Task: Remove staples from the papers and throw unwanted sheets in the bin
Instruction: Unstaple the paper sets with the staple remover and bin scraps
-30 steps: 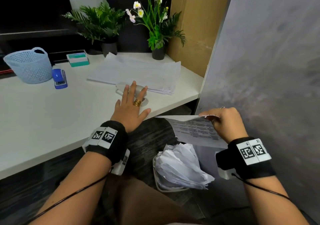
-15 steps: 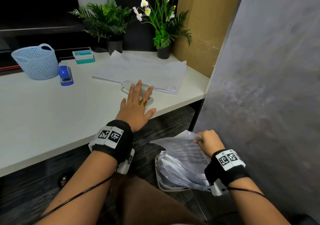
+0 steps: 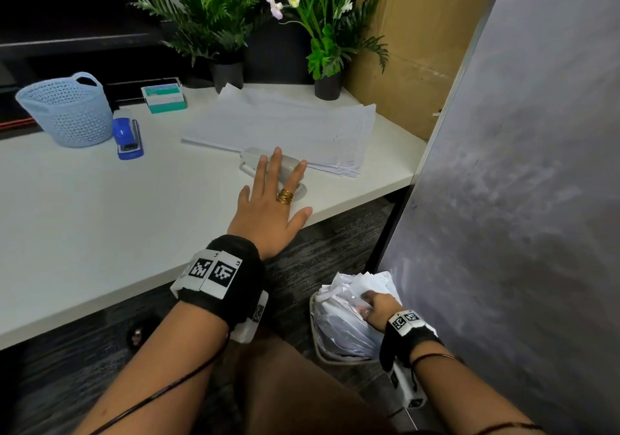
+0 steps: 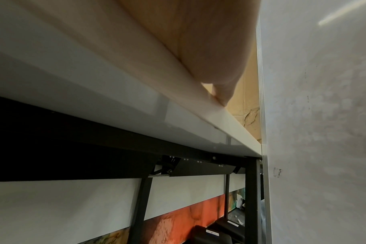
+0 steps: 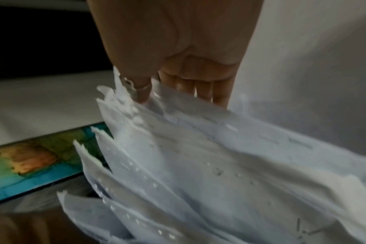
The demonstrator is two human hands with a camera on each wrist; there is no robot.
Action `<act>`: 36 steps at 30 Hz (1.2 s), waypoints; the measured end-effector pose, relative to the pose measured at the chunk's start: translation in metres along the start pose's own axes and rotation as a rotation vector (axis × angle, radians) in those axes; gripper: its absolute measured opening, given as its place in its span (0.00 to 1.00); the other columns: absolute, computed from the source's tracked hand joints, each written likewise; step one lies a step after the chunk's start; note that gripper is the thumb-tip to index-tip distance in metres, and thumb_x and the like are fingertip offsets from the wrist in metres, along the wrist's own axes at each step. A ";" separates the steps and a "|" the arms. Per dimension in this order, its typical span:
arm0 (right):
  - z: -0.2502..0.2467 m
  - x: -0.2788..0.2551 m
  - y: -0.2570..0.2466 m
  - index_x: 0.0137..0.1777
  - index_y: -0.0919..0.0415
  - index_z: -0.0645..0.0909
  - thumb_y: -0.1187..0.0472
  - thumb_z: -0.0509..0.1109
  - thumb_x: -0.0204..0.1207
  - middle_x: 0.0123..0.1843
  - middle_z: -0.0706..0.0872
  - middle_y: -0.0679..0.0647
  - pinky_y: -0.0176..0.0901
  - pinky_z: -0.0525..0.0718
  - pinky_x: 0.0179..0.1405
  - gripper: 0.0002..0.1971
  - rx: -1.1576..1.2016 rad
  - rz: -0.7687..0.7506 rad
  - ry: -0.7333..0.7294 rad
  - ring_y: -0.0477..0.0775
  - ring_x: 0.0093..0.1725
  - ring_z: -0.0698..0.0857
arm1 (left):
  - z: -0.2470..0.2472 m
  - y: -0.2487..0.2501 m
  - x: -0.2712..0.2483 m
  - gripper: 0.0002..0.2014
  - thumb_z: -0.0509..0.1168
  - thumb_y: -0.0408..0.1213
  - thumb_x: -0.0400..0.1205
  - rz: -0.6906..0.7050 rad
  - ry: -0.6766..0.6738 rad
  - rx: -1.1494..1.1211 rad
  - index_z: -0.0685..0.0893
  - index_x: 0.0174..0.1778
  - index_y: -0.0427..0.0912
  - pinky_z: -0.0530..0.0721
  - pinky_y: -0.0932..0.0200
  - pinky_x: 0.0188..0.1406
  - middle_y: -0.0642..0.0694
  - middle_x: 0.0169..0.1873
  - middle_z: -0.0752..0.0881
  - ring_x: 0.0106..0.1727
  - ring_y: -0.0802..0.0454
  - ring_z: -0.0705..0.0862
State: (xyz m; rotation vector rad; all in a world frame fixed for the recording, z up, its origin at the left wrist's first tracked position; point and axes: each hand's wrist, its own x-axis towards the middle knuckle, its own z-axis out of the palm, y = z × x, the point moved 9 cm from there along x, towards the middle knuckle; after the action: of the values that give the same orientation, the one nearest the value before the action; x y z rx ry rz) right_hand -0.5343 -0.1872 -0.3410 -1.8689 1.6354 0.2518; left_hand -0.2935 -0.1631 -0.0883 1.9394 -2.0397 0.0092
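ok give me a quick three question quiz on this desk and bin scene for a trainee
1. True or false: the left hand lies flat on the desk.
2. Where is the right hand? A) on the paper stack B) at the papers in the bin C) on the blue stapler
3. What stands directly left of the blue stapler?

Key: 1 true; 2 B; 3 the light blue basket.

- two hands: left hand [image 3: 268, 213], right hand [image 3: 377, 309]
- two potted plants [image 3: 214, 29]
- one blue stapler [image 3: 127, 138]
- one blue basket [image 3: 65, 111]
- one bin [image 3: 322, 356]
- one paper stack [image 3: 285, 126]
- one staple box [image 3: 163, 98]
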 end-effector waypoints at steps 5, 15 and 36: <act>0.009 -0.019 -0.018 0.81 0.51 0.54 0.14 0.61 0.43 0.76 0.69 0.48 0.47 0.66 0.76 0.67 0.135 -0.188 -0.005 0.52 0.75 0.70 | 0.001 0.000 -0.001 0.33 0.38 0.64 0.80 0.016 0.056 0.013 0.28 0.76 0.61 0.59 0.36 0.76 0.45 0.81 0.32 0.82 0.43 0.35; 0.051 0.031 -0.014 0.80 0.48 0.56 0.34 0.53 0.78 0.76 0.69 0.53 0.59 0.69 0.65 0.33 -0.155 -0.031 0.038 0.59 0.71 0.72 | 0.001 -0.001 -0.001 0.34 0.36 0.63 0.78 0.015 0.086 0.026 0.32 0.79 0.60 0.60 0.37 0.75 0.44 0.81 0.34 0.83 0.43 0.37; -0.150 -0.086 -0.116 0.30 0.56 0.77 0.58 0.68 0.78 0.24 0.74 0.45 0.36 0.69 0.29 0.15 0.351 -0.408 0.867 0.43 0.25 0.73 | -0.002 -0.001 -0.002 0.35 0.38 0.65 0.78 -0.007 0.061 -0.024 0.26 0.74 0.64 0.56 0.38 0.77 0.50 0.81 0.31 0.82 0.49 0.33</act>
State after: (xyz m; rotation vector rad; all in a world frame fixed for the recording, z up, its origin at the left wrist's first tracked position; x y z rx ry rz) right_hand -0.4821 -0.1993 -0.1400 -2.0821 1.5776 -1.0806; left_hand -0.2915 -0.1604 -0.0869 1.9085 -1.9855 0.0416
